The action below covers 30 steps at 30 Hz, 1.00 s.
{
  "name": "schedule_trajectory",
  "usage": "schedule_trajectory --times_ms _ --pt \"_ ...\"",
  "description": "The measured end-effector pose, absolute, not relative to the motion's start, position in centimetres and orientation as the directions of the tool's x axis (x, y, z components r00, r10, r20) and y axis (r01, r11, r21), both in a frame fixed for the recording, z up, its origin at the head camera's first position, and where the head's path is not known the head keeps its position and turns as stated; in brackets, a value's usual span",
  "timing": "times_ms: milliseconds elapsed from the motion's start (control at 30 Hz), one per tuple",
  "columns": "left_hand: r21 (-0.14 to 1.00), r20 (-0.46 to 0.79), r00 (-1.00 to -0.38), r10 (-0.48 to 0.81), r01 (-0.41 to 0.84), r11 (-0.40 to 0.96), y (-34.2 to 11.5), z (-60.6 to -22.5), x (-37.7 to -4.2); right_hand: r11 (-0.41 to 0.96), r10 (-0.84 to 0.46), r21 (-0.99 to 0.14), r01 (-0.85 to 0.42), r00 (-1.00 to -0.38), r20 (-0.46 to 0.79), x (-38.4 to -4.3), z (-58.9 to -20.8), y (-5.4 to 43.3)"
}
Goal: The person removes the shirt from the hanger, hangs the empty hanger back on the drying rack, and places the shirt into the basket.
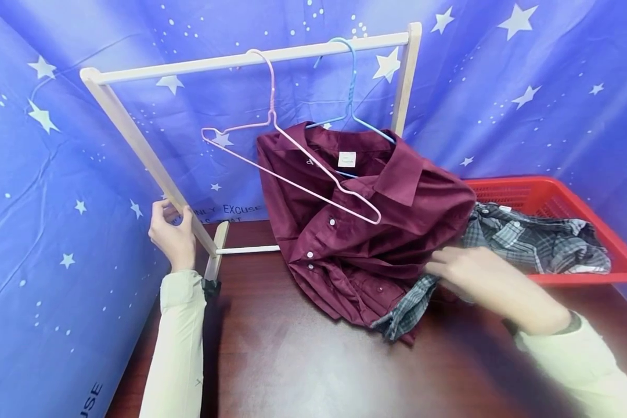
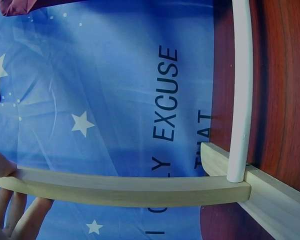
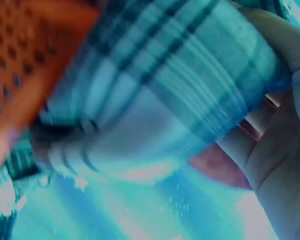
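My left hand [image 1: 171, 232] grips the left post of a wooden garment rack [image 1: 141, 151], thumb on one side and fingers on the other. In the left wrist view the same post [image 2: 125, 187] runs down to its foot. A burgundy shirt [image 1: 303, 220] hangs from a blue hanger [image 1: 352, 81] on the rack's top bar. An unfilled pink hanger [image 1: 273, 98] hangs in front of it. My right hand [image 1: 470, 273], blurred, holds a grey-green plaid shirt [image 3: 170, 75] between thumb and fingers. Part of this plaid cloth [image 1: 410, 307] shows below the burgundy shirt, which hides the rest.
A red plastic basket [image 1: 622, 244] stands at the right, with plaid cloth [image 1: 548, 238] lying in it. The rack stands on a dark brown table [image 1: 303, 360]. A blue star-patterned curtain [image 1: 52, 191] closes off the back and sides.
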<state>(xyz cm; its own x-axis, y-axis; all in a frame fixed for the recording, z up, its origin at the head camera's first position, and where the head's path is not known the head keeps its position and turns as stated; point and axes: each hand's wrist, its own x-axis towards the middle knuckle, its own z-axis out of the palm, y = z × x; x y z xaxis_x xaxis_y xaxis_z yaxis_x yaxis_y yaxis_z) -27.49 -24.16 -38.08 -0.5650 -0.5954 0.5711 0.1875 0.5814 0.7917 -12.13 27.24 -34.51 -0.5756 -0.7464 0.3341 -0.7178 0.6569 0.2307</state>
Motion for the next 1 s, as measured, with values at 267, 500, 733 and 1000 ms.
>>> schedule_trajectory --times_ms 267,500,733,1000 --pt "0.788 0.572 -0.569 -0.59 0.184 0.587 -24.2 -38.1 -27.5 0.728 -0.681 0.21 -0.653 -0.651 0.334 -12.3 -31.9 29.7" --pt "0.793 0.568 -0.568 -0.595 0.185 0.581 -24.3 -38.1 -27.3 0.741 -0.666 0.22 -0.634 -0.654 0.359 -13.1 -30.8 31.9" --pt "0.797 0.559 -0.572 -0.6 0.172 0.579 -24.1 -37.9 -27.4 0.787 -0.609 0.19 -0.587 -0.688 0.395 -14.8 -30.9 35.2" --pt "0.785 0.577 -0.564 -0.591 0.184 0.591 -24.0 -37.8 -27.4 0.852 -0.519 0.14 -0.505 -0.772 0.368 -16.3 -31.3 39.2"
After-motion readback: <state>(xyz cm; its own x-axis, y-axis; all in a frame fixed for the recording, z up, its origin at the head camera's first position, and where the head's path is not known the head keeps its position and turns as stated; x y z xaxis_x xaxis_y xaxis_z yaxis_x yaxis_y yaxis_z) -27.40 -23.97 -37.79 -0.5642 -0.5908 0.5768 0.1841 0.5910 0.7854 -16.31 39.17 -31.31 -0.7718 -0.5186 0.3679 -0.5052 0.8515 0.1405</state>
